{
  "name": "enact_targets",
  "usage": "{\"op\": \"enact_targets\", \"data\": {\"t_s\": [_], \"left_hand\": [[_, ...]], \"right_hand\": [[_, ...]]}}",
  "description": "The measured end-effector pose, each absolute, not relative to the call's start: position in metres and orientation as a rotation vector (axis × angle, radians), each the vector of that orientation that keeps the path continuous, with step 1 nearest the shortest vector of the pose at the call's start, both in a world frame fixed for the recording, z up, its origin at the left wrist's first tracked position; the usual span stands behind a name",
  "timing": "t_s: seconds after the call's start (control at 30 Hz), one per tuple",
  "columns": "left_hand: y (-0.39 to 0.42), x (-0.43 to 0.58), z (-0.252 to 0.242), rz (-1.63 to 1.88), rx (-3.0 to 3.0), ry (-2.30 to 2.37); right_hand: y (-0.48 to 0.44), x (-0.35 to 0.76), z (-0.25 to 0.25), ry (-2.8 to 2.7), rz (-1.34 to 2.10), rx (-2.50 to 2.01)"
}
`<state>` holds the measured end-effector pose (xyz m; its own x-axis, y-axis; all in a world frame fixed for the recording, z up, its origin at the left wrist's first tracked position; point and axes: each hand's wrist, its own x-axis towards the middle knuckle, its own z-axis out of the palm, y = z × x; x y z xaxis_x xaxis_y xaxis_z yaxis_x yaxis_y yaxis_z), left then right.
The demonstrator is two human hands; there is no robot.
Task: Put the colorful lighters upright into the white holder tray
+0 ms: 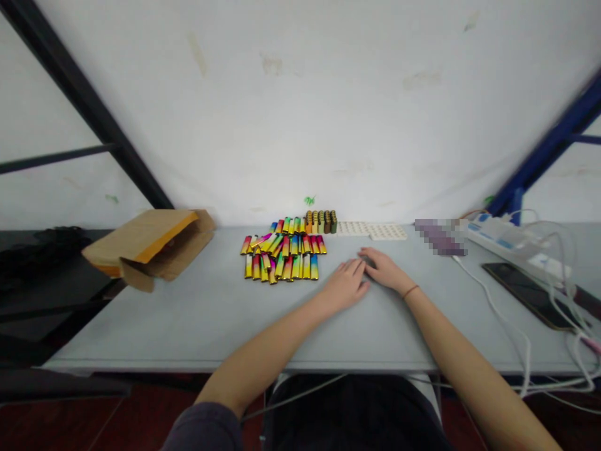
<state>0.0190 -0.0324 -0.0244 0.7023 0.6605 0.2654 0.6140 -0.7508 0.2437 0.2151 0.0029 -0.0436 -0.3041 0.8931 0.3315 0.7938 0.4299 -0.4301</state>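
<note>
My left hand [346, 284] and my right hand [382, 268] lie flat on the pale grey table [188, 326], fingertips close together and holding nothing. A small dark object [369, 262] sits partly hidden beneath the fingers of my right hand. To the left of my hands lies a pile of rainbow-coloured metallic lighters [284, 257], the nearest one a short way from my left fingertips. Behind it stands a row of dark, brass-topped lighters [322, 221]. Next to that row are white perforated trays [370, 230].
A brown paper envelope [150, 244] with an orange inside hangs over the left table edge. At right lie a pixelated purple object [439, 237], a white power strip [509, 241], a dark phone [528, 294] and white cables [507, 319].
</note>
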Motion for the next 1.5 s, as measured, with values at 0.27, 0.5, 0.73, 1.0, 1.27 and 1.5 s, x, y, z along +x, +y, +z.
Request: {"op": "enact_targets", "data": {"t_s": [0.27, 0.5, 0.73, 1.0, 1.27, 1.5], "left_hand": [[-0.03, 0.014, -0.02, 0.276, 2.723, 1.161], [-0.029, 0.014, -0.02, 0.245, 2.725, 1.169], [-0.024, 0.009, -0.016, 0.195, 2.733, 1.12], [-0.022, 0.005, -0.019, 0.252, 2.768, 1.089], [-0.023, 0.004, -0.016, 0.233, 2.775, 1.086], [-0.029, 0.005, -0.01, 0.261, 2.822, 1.068]], "right_hand": [[-0.001, 0.21, -0.043, -2.214, 0.154, -1.474], [0.002, 0.211, -0.045, -2.214, 0.14, -1.463], [0.001, 0.209, -0.043, -2.197, 0.149, -1.487], [0.002, 0.211, -0.036, -2.163, 0.173, -1.432], [0.012, 0.246, -0.024, -1.766, -0.103, -1.904], [0.002, 0.242, -0.015, -1.924, -0.085, -2.072]]}}
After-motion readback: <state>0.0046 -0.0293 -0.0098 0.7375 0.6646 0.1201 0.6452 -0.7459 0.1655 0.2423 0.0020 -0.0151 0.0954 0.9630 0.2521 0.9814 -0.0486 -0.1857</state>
